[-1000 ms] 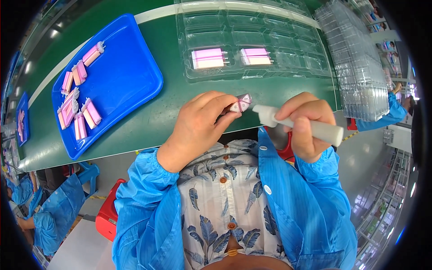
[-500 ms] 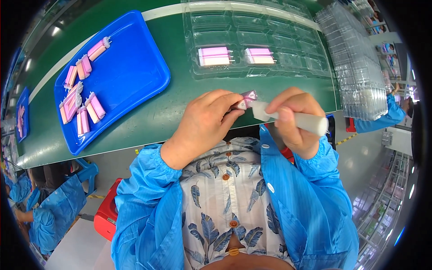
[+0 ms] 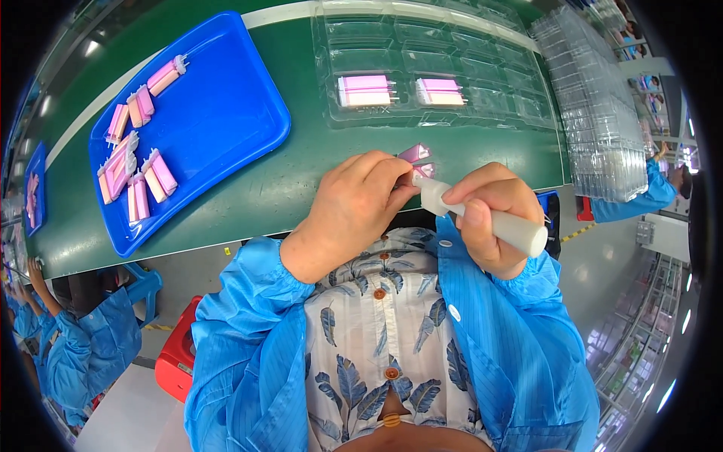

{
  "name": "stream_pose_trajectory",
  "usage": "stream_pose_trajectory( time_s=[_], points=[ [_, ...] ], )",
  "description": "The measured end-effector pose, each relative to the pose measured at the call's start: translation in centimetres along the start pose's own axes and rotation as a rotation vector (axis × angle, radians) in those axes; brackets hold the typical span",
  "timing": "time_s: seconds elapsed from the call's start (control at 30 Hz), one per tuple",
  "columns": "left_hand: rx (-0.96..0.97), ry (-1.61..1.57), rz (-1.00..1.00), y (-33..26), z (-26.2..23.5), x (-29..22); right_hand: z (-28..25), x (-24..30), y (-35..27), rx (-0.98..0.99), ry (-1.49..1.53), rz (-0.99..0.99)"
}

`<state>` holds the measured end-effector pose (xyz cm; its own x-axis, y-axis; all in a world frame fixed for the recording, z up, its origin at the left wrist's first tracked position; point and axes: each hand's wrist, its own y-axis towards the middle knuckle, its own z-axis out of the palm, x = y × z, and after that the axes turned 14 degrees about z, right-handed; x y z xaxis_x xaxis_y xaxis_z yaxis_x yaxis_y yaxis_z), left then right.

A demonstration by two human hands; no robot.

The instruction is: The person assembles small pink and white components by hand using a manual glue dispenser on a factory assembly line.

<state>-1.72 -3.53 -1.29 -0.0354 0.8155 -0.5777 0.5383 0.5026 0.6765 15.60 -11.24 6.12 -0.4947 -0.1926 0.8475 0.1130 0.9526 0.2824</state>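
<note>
Over the near edge of the bench, my left hand (image 3: 350, 200) pinches a small pink block (image 3: 416, 154) between thumb and fingertips. Most of the block is hidden by the fingers, and its shiny pink end pokes out past them. My right hand (image 3: 493, 215) is closed around a white, round-handled tool (image 3: 521, 233) with a pale, blunt head. The tool's head meets or nearly meets the held block; contact cannot be made out. Beyond the hands, two pink-and-cream blocks (image 3: 366, 90) with thin pins at one end lie in separate pockets of a clear plastic tray (image 3: 354, 119).
At left, a blue tray (image 3: 218, 113) holds several more pink-and-cream blocks (image 3: 167, 74). Stacked clear trays (image 3: 595, 113) stand at the right end of the green bench (image 3: 301, 158). A red stool (image 3: 178, 358) is on the floor, left. Co-workers in blue sleeves (image 3: 94, 350) sit nearby.
The pink block has been turned in my left hand, so its end points farther away from me. My right hand has come down slightly, tilting the tool's handle lower.
</note>
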Motion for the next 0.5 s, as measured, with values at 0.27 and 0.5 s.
stream_pose_trajectory(
  time_s=[0.27, 0.5],
  points=[
    [0.017, 0.047, 0.037, 0.6, -0.3, -0.6, 0.1, -0.3, 0.6, 0.013, 0.032, -0.005],
    [-0.019, 0.221, 0.031, 5.1, -2.9, 0.5, -3.1, -1.3, -0.7, -0.172, 0.419, -0.017]
  ],
)
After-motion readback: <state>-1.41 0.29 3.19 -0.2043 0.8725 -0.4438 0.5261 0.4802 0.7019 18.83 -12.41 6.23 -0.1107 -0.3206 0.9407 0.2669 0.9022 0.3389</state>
